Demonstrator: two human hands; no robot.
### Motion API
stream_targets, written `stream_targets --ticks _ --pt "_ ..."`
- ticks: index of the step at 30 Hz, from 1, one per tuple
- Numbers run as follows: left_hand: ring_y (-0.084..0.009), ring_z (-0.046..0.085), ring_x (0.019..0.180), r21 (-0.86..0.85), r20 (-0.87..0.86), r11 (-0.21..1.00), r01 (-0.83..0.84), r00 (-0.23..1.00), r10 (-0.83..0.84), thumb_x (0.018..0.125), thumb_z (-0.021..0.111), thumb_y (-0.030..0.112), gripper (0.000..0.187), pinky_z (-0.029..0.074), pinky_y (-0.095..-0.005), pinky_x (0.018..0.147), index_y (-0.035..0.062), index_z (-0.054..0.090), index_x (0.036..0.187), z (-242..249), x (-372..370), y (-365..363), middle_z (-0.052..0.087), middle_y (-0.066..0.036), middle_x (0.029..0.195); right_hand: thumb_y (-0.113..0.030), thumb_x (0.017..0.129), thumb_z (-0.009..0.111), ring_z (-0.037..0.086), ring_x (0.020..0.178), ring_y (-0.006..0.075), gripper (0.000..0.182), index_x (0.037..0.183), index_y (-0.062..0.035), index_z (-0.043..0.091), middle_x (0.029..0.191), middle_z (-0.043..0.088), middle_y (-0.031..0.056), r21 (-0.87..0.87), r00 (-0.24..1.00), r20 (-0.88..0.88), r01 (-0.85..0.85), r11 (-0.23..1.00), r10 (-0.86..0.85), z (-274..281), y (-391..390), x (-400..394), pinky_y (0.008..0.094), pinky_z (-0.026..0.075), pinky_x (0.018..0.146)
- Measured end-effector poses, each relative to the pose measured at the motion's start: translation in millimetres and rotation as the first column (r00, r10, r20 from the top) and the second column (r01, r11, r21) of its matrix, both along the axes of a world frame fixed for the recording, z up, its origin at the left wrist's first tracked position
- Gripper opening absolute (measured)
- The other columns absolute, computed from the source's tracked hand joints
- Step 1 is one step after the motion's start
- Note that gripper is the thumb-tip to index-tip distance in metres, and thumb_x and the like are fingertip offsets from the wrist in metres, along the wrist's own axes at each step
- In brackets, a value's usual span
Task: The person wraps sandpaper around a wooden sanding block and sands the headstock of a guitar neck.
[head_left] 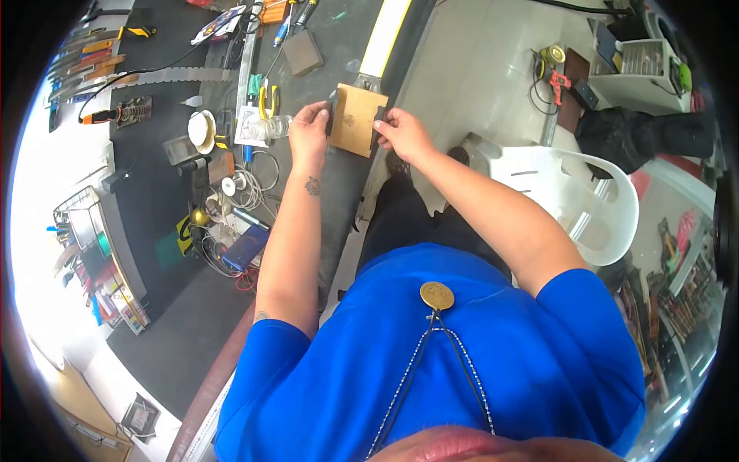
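Observation:
A tan, square board (356, 119) with a small dark stain lies between my hands at the workbench edge. My left hand (309, 127) is closed at its left side, thumb and fingers pinching a dark strip (332, 114). At the opposite side, my right hand (402, 134) pinches another dark strip (379, 125) along the board's edge. Whether the two strips are one piece passing under the board I cannot tell. Close to my left hand stands a clear glass jar (271, 128). Yellow-handled pliers (269, 102) lie just beyond it.
A grey block (302, 53) and a long pale bar with a yellow edge (385, 38) lie farther up the workbench (327, 223). Coiled wire (258, 185) and several tools clutter the left. A white plastic chair (616, 223) stands at my right.

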State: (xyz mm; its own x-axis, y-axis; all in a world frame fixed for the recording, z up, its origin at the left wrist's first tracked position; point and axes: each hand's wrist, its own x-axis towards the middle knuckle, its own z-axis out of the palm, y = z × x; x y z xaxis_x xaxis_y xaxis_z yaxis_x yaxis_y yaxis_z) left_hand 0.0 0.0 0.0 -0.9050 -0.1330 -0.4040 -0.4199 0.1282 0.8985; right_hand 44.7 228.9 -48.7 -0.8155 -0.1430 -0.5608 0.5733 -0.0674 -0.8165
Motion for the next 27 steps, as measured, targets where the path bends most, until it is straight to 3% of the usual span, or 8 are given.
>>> stream_targets --ticks 2,3,6,13,15,18,22,27 --pt "-0.0162 0.072 0.107 -0.056 -0.014 0.996 0.070 0.997 -0.071 0.103 0.075 0.007 0.041 0.057 -0.0313 0.098 0.0026 0.068 0.143 19.4 -6.3 -13.1 0.080 -0.014 0.123 -0.023 0.107 0.075 0.073 0.077 0.0169 0.031 0.121 0.0019 0.063 0.092 0.074 0.0106 -0.109 0.996 0.018 0.086 0.990 -0.085 12.4 -18.4 -3.7 0.0321 0.059 0.066" --pt "-0.0163 0.072 0.105 0.093 0.067 0.989 0.113 0.991 -0.119 0.103 0.076 0.006 0.040 0.057 -0.0314 0.096 0.0017 0.069 0.141 -31.5 10.6 44.2 0.080 -0.013 0.120 -0.023 0.107 0.074 0.072 0.076 0.0162 0.030 0.120 0.0020 0.064 0.091 0.074 0.0102 0.073 0.994 0.039 0.103 0.992 -0.106 3.3 44.0 19.6 0.0316 0.058 0.065" --pt "-0.0164 0.073 0.098 -0.004 0.077 0.977 0.212 0.975 -0.211 0.100 0.079 0.007 0.037 0.059 -0.0322 0.088 -0.0017 0.072 0.136 -14.3 -2.1 -1.1 0.080 -0.010 0.111 -0.023 0.110 0.070 0.068 0.074 0.0126 0.025 0.114 0.0007 0.063 0.090 0.071 0.0064 0.086 0.992 -0.040 0.125 0.988 -0.122 24.3 -3.2 14.7 0.0310 0.059 0.066" --pt "-0.0173 0.075 0.096 -0.388 0.008 0.862 0.326 0.937 -0.350 0.096 0.081 0.006 0.032 0.059 -0.0333 0.090 -0.0040 0.075 0.126 6.4 23.4 5.2 0.081 -0.013 0.105 -0.018 0.107 0.064 0.068 0.080 0.0433 0.025 0.114 0.0038 0.056 0.088 0.066 0.0263 0.456 0.980 -0.184 0.157 0.876 -0.080 32.7 -30.7 45.2 0.0518 0.051 0.072" --pt "-0.0176 0.075 0.097 -0.345 -0.019 0.876 0.338 0.930 -0.367 0.096 0.081 0.006 0.031 0.059 -0.0336 0.090 -0.0034 0.075 0.125 -5.1 12.0 3.0 0.080 -0.014 0.107 -0.017 0.107 0.061 0.067 0.083 0.0477 0.022 0.113 0.0024 0.054 0.089 0.066 0.0290 0.467 0.924 -0.375 0.253 0.847 -0.069 24.2 -33.7 42.4 0.0530 0.051 0.073" --pt "-0.0165 0.073 0.100 -0.225 -0.074 0.903 0.365 0.918 -0.390 0.098 0.077 0.000 0.037 0.058 -0.0326 0.094 -0.0034 0.070 0.135 -23.8 -2.6 -4.1 0.078 -0.011 0.113 -0.017 0.108 0.059 0.066 0.085 0.0515 0.020 0.113 0.0013 0.051 0.090 0.065 0.0300 0.449 0.913 -0.400 0.271 0.852 -0.079 16.4 -30.8 26.2 0.0550 0.050 0.073" --pt "-0.0162 0.067 0.117 -0.141 -0.058 0.905 0.401 0.909 -0.412 0.100 0.073 -0.006 0.065 0.054 -0.0315 0.104 -0.0023 0.050 0.161 -4.1 2.9 -3.0 0.069 -0.009 0.124 -0.015 0.107 0.062 0.069 0.085 0.0483 0.024 0.123 0.0008 0.055 0.093 0.068 0.0280 0.441 0.927 -0.356 0.277 0.854 -0.117 14.8 -36.4 32.5 0.0536 0.052 0.074" --pt "-0.0179 0.071 0.110 0.056 -0.174 0.937 0.345 0.927 -0.331 0.098 0.077 0.000 0.065 0.057 -0.0336 0.100 -0.0029 0.053 0.159 -11.3 1.7 0.4 0.073 -0.011 0.124 -0.021 0.106 0.069 0.073 0.086 0.0323 0.045 0.144 -0.0006 0.054 0.104 0.073 0.0182 0.218 0.831 -0.453 0.454 0.864 -0.323 19.3 -36.6 29.2 0.0456 0.057 0.079"
